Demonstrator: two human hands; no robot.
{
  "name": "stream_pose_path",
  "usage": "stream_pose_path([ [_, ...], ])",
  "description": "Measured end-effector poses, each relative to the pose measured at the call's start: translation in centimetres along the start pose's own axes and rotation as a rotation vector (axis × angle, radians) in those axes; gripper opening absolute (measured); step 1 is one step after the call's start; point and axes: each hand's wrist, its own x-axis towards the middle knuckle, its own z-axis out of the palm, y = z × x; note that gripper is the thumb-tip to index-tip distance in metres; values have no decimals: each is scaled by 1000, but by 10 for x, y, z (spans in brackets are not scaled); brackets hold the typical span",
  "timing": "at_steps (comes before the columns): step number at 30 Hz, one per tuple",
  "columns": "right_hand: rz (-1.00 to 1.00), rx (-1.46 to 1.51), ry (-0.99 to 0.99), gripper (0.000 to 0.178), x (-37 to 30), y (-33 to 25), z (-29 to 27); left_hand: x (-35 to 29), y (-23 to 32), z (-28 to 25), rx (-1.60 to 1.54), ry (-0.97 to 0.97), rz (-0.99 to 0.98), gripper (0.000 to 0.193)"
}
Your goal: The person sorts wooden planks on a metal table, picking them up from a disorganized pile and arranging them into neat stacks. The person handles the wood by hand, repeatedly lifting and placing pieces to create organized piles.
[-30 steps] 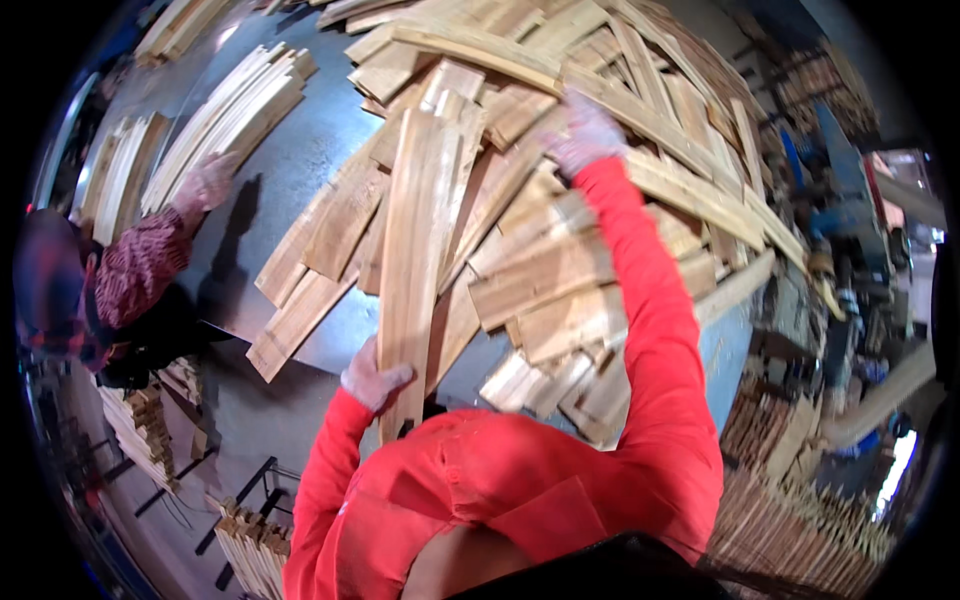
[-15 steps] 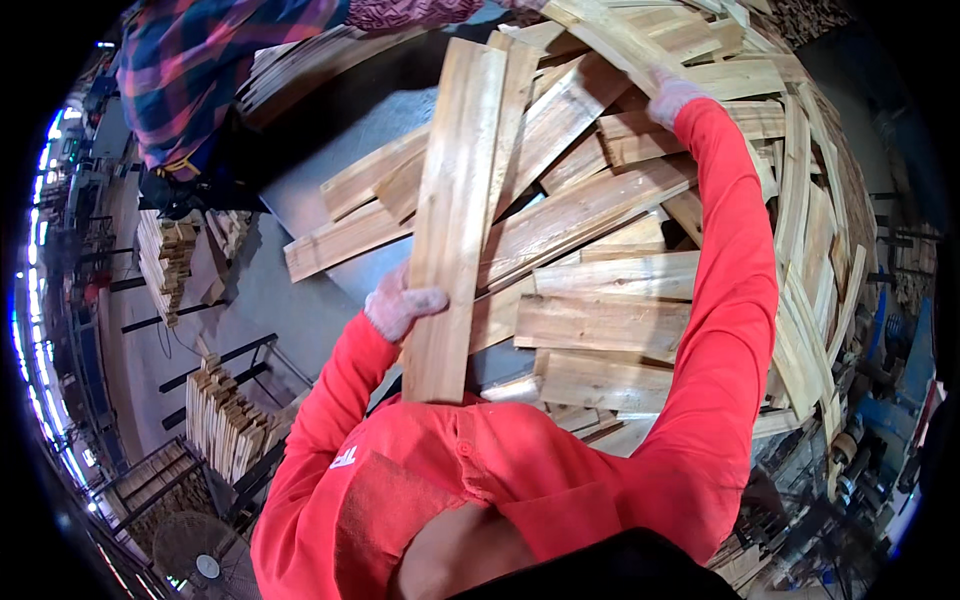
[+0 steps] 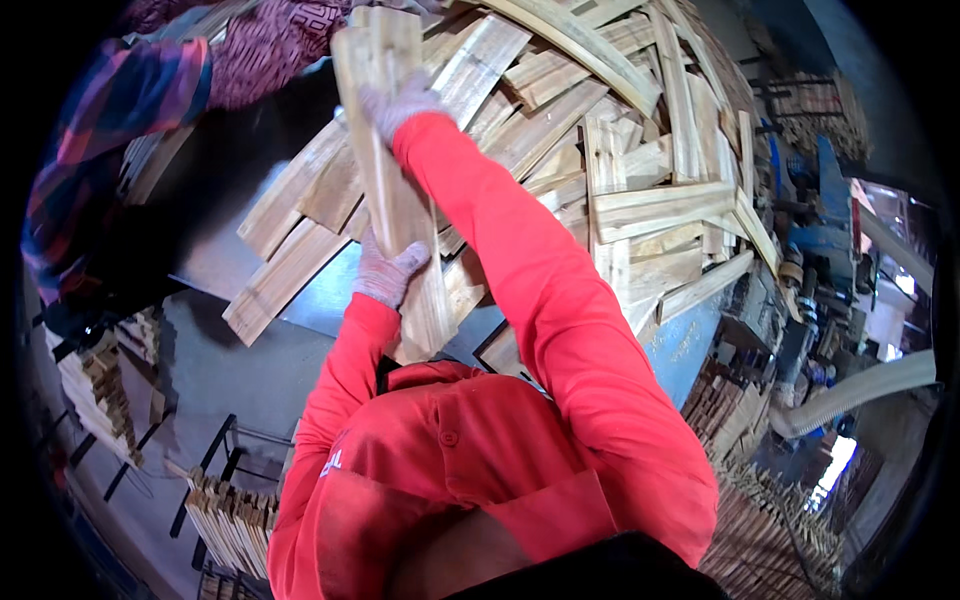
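A long pale wooden board (image 3: 388,195) stands lengthwise before my chest, running away from me. My gloved left hand (image 3: 388,272) grips its left edge near the closer end, thumb laid over the top face. Farther up, my gloved right hand (image 3: 400,108) is closed round the board near its far end, the arm reaching across the pile. Another board seems to lie along or under this one; their overlap hides how many I hold. Loose boards (image 3: 285,280) lie at a slant beneath and left of my hands on a grey metal table (image 3: 325,295).
A heap of boards (image 3: 540,125) spreads across the far and right side. At the upper left a co-worker's patterned sleeve (image 3: 270,55) reaches near the board's far end. Stacked wood strips (image 3: 230,515) stand on a rack at the lower left. A ribbed hose (image 3: 860,392) runs at the right.
My right hand has moved left from a board on the far heap onto the board by my left hand. The view has turned, and the co-worker's sleeve is closer to the board's far end.
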Motion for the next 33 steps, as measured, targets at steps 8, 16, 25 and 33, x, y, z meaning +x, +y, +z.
stream_pose_path([
  [8,-266,-766,374,116,145,127,-176,-2,25,-64,79,-132,-95,58],
  [16,-233,-594,238,113,192,146,-201,-47,45,-96,230,-107,-157,60],
  [25,-320,1144,-323,66,49,87,-254,-4,101,-53,913,43,44,78],
  [33,-136,23,-115,88,-97,106,-5,0,76,-4,1102,-112,-33,115],
])
